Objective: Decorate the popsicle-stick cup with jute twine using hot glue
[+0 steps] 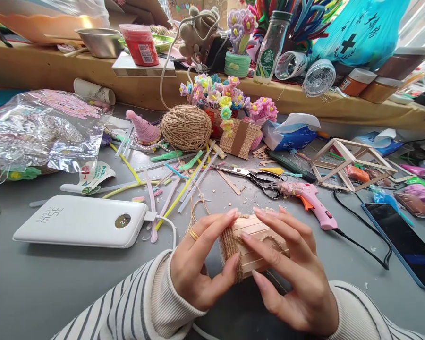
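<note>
Grey worktable (38, 283), crowded with craft supplies; wooden shelf (145, 87) across the upper frame carrying bottles, a red tub and a pipe-cleaner flower pot.

Item in hand: small box of flat wooden sticks (257, 243), lower centre of the frame, with a band of jute twine (230, 248) wound round its left end and a loose strand trailing up toward the table behind.

Left hand (198, 262): closed on the box's left end, thumb pressed on the twine band, fingertips over the top edge; ring on one finger.

Right hand (290, 274): fingers spread across the top and front of the box, steadying it.

Nearby, centre frame: ball of twine (186, 127); second stick-built box holding pipe-cleaner flowers (239, 137); scissors (260, 179); pink glue gun (310, 200) just right of the hands, its cord running off to the right; loose pipe cleaners (184, 182) scattered.

Left of frame: white power bank (81, 222) with cable; crumpled clear bag (38, 130).

Right of frame: open stick frame (350, 163); dark tablet (407, 243).

Handling note, as judgement: winding looks best done with the thumb kept on the last turn so tension holds, each turn laid touching the one beside it, and the box turned rather than the strand dragged.
</note>
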Available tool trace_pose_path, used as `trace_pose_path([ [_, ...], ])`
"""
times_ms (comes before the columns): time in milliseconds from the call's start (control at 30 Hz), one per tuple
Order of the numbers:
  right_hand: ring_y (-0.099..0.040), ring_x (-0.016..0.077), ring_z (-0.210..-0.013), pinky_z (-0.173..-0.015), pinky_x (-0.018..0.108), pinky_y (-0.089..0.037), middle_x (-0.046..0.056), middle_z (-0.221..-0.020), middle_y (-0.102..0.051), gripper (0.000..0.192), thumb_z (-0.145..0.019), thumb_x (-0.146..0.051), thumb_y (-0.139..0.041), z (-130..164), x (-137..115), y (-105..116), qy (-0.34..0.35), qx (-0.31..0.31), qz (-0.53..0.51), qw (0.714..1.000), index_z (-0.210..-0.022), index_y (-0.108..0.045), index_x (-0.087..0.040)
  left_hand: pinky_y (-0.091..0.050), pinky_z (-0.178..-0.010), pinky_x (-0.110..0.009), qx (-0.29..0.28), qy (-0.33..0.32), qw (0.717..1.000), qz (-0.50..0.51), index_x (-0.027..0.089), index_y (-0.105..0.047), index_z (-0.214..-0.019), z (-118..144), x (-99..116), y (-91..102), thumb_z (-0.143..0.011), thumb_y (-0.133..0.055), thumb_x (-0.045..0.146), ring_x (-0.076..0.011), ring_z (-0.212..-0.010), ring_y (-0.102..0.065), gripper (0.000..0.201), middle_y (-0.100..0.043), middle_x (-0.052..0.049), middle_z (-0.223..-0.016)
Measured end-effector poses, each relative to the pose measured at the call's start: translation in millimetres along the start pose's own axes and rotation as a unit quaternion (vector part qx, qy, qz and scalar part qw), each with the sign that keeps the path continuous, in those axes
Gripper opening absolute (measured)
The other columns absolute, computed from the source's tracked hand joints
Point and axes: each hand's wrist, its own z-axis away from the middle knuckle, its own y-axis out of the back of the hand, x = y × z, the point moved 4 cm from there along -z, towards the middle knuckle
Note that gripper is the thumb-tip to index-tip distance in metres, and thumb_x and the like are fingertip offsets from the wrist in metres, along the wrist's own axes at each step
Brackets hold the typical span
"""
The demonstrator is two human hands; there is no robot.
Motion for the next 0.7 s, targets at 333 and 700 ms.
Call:
trace_pose_path([
  [333,-0.038,0.0298,-0.121,-0.103,0.054,-0.033,0.010,-0.137,-0.040,0.050,-0.071,-0.017,-0.053,0.5,-1.2,-0.4,-0.007,-0.001,0.003,1.000,-0.120,-0.053,-0.017,-0.052,-0.086,-0.030,-0.001,0.004,1.000,-0.007,0.015,-0.045,-0.127,1.8,-0.8,-0.1,-0.072,-0.056,0.009,-0.0197,-0.100,-0.060,0.056,-0.063,-0.012,-0.112],
  [700,-0.040,0.0290,-0.118,-0.102,0.054,-0.033,0.011,-0.133,-0.041,0.043,-0.072,-0.016,-0.051,0.8,-0.8,2.9,-0.008,0.024,0.003,1.000,-0.115,-0.054,-0.015,-0.051,-0.087,-0.028,-0.001,0.001,1.000,-0.005,0.014,-0.046,-0.125,-0.9,0.6,0.2,-0.072,-0.056,0.008,-0.0181,-0.099,-0.060,0.055,-0.063,-0.011,-0.111],
])
